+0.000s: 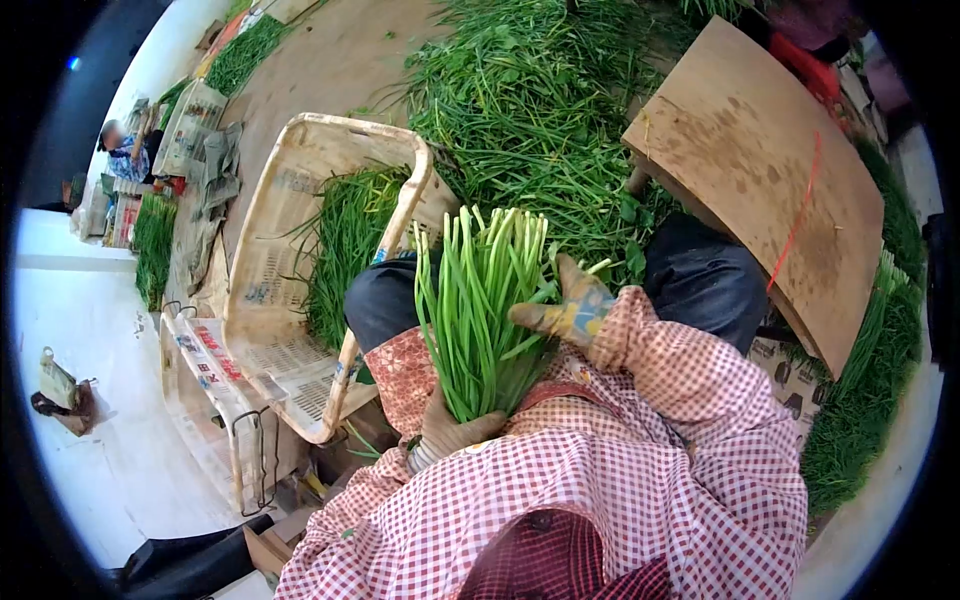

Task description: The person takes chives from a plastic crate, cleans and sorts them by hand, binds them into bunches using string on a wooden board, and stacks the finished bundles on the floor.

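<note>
A thick bunch of long green stalks with pale cut ends pointing up rests over my lap. My left hand, in a dirty glove, is wrapped round the bunch's lower end. Beside its right side is my right hand, in a grey glove with yellow and blue marks. Its thumb stretches toward the stalks and its fingers point up, apart from the thumb. A few pale stalk ends stick out just behind that hand.
A dirty white crate holding more greens tilts at my left. Loose greens cover the floor ahead. At right stands a brown board with a red string. Another person sits far left near bundles.
</note>
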Available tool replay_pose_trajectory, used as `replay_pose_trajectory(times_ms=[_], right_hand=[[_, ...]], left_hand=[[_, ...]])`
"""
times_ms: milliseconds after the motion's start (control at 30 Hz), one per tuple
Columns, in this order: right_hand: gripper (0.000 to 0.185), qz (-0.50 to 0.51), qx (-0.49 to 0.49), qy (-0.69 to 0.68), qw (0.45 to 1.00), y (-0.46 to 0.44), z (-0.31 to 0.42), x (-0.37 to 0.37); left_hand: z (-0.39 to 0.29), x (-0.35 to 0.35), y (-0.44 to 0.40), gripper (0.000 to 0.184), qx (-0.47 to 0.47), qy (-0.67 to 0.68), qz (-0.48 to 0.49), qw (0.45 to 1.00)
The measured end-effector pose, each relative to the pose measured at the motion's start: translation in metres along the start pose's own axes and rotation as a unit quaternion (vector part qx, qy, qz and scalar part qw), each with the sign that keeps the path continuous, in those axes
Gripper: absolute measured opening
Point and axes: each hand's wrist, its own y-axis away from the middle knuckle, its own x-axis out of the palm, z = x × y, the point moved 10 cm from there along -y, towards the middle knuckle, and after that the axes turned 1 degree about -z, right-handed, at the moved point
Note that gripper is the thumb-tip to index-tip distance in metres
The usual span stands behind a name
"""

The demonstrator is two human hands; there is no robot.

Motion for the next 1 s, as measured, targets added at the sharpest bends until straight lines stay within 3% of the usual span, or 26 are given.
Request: replay_pose_trajectory(times_ms=[33, 100, 133, 200, 233, 267, 367, 467, 533, 600, 667, 733, 800, 867, 900, 967, 1000], right_hand=[[0.101, -0.001, 0.001, -0.004, 1.0, 0.001, 0.001, 0.003], [0.077, 0.044, 0.005, -0.102, 0.994, 0.004, 0.002, 0.015], [0.077, 0.041, 0.007, -0.103, 0.994, 0.003, -0.004, 0.015], [0.063, 0.13, -0.036, -0.198, 0.971, 0.0, -0.004, 0.029], [0.05, 0.141, 0.003, -0.117, 0.983, 0.004, -0.007, 0.027], [0.05, 0.14, 0.003, -0.115, 0.983, 0.01, 0.005, 0.016], [0.041, 0.197, 0.096, -0.194, 0.956, 0.026, 0.01, 0.012], [0.035, 0.154, 0.085, -0.108, 0.978, 0.022, 0.001, 0.007], [0.035, 0.153, 0.087, -0.097, 0.98, 0.021, -0.005, 0.004], [0.034, 0.078, 0.088, -0.184, 0.976, 0.013, -0.018, -0.006], [0.031, 0.039, 0.102, -0.178, 0.978, 0.013, -0.012, -0.018], [0.029, 0.043, 0.113, -0.31, 0.943, 0.014, -0.014, -0.014], [0.023, 0.06, 0.135, -0.378, 0.914, 0.01, -0.008, -0.004], [0.018, 0.083, 0.119, -0.577, 0.804, -0.004, -0.004, 0.005], [0.018, 0.084, 0.121, -0.575, 0.805, -0.008, -0.002, 0.003], [0.016, 0.011, -0.024, -0.583, 0.812, -0.022, 0.026, -0.041], [0.017, -0.182, 0.054, -0.517, 0.835, -0.017, 0.005, -0.079]], left_hand=[[-0.001, -0.003, 0.002, 0.078, 0.014, 0.02, -0.022, 0.999], [0.0, -0.002, 0.002, 0.078, 0.01, 0.033, -0.025, 0.999], [0.001, -0.002, 0.002, 0.079, 0.009, 0.05, -0.028, 0.998], [0.007, -0.004, 0.0, 0.08, 0.006, 0.05, -0.019, 0.999], [0.01, -0.004, -0.001, 0.08, 0.003, 0.051, -0.016, 0.999], [0.009, -0.003, -0.001, 0.08, 0.004, 0.053, -0.015, 0.998], [-0.001, 0.002, 0.0, 0.083, 0.02, 0.069, -0.004, 0.997], [0.002, 0.002, 0.0, 0.087, -0.01, 0.114, 0.002, 0.993], [0.012, 0.0, -0.002, 0.096, -0.037, 0.055, 0.01, 0.998], [0.009, 0.002, -0.006, 0.1, -0.023, 0.013, 0.028, 0.999], [0.008, 0.005, -0.01, 0.104, -0.008, -0.028, 0.045, 0.999], [0.017, 0.006, -0.014, 0.11, -0.013, -0.051, 0.068, 0.996], [0.082, -0.004, -0.029, 0.11, 0.021, -0.113, 0.113, 0.987], [0.063, 0.011, -0.028, 0.11, 0.056, -0.171, 0.157, 0.971], [0.048, 0.006, -0.022, 0.11, 0.018, -0.129, 0.127, 0.983], [0.013, 0.006, -0.011, 0.11, -0.018, -0.086, 0.1, 0.991], [0.013, 0.006, -0.011, 0.11, -0.019, -0.084, 0.1, 0.991]])
